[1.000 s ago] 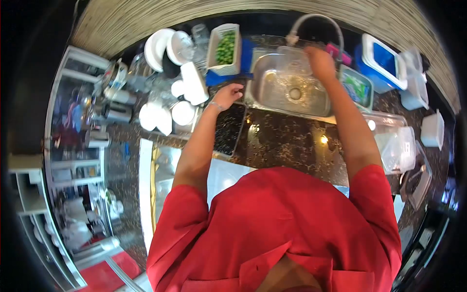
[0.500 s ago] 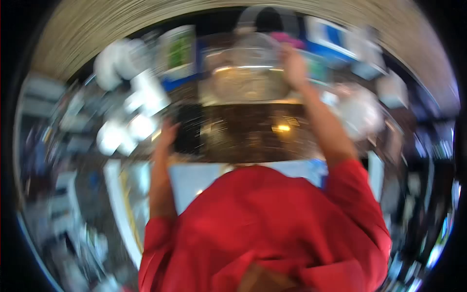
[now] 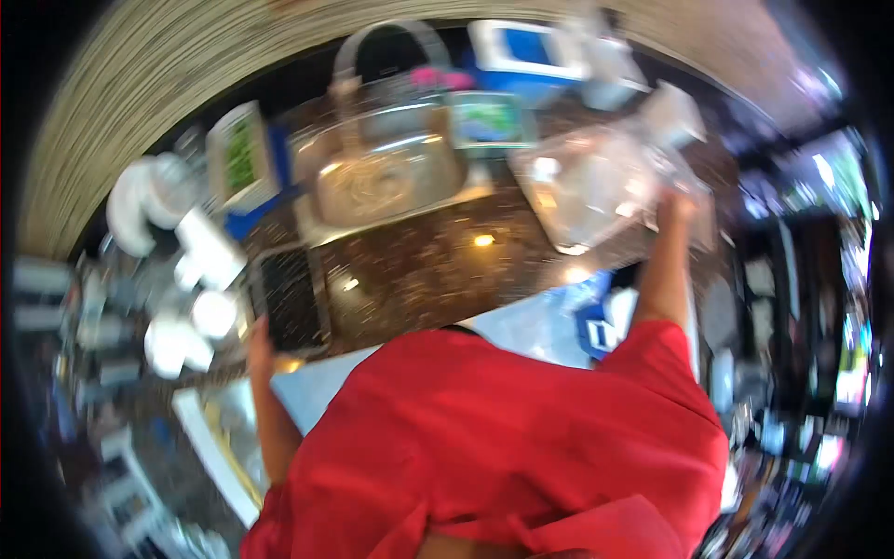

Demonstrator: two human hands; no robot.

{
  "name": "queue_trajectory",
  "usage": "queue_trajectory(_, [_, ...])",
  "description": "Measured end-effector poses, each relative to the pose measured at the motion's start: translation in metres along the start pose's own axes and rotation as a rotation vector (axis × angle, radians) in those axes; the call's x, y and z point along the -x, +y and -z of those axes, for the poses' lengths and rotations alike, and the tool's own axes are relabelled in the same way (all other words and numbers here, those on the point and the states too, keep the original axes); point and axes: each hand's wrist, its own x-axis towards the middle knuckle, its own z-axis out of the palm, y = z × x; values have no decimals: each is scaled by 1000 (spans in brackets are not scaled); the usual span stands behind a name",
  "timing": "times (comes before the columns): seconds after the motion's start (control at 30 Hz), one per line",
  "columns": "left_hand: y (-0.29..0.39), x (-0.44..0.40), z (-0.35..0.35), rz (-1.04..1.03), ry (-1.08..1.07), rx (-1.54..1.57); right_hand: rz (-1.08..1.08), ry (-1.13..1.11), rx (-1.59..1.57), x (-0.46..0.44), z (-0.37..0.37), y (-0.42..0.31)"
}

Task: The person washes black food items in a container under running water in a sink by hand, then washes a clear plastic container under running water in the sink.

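Observation:
My right hand (image 3: 678,203) is at the right end of a clear plastic container or lid (image 3: 591,186) on the counter; blur hides its fingers and any grip. Low on the left, my left hand (image 3: 260,340) is beside the near left edge of a black tray (image 3: 291,293), its fingers smeared by motion. The metal sink (image 3: 386,182) lies between and beyond the hands, with water in its basin. A curved faucet hose (image 3: 396,30) arches over its far side.
White cups and dishes (image 3: 216,313) crowd the left. A white basket (image 3: 220,154) of green produce stands left of the sink. Behind and right are a pink item (image 3: 438,78), a small tub (image 3: 486,121) with green contents, a blue and white box (image 3: 531,51) and a white container (image 3: 672,116).
The view has swung right. My right hand has left the sink's far side and moved right to the clear plastic. My left hand has drawn back toward the counter's near edge.

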Motion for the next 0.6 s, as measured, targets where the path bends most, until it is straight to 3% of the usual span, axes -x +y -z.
queue_trajectory(0.07, [9,13,-9,-4,40,-349,7,-9,-139,-1,-19,-1])
queue_trajectory(0.1, [38,24,-22,107,73,-38,12,28,-169,-16,-33,-6])
queue_trajectory(0.13, [10,21,-12,176,131,-137,-1,96,-191,-33,-42,-13])
queue_trajectory(0.2, [26,29,-19,375,213,48,-85,381,-274,-70,-46,-29])
queue_trajectory(0.23, [34,32,-24,468,269,143,-84,637,-384,-88,-40,-44])
queue_trajectory(0.3, [48,35,-37,577,351,178,160,1039,-729,-92,-15,-112])
queue_trajectory(0.33, [57,42,-44,590,346,256,352,488,-1219,-21,72,-168])
queue_trajectory(0.37, [61,49,-50,605,337,333,594,641,-1411,40,127,-230])
queue_trajectory(0.4, [56,52,-53,612,340,332,803,592,-1348,70,152,-283])
queue_trajectory(0.43, [48,53,-57,589,411,450,891,13,-1574,72,116,-359])
queue_trajectory(0.47, [37,51,-63,551,473,567,1110,-402,-1576,124,147,-408])
queue_trajectory(0.5, [15,52,-64,523,486,646,1110,-467,-1542,216,215,-405])
queue_trajectory(0.6, [-4,46,-82,457,627,798,1158,-1232,-1452,320,225,-498])
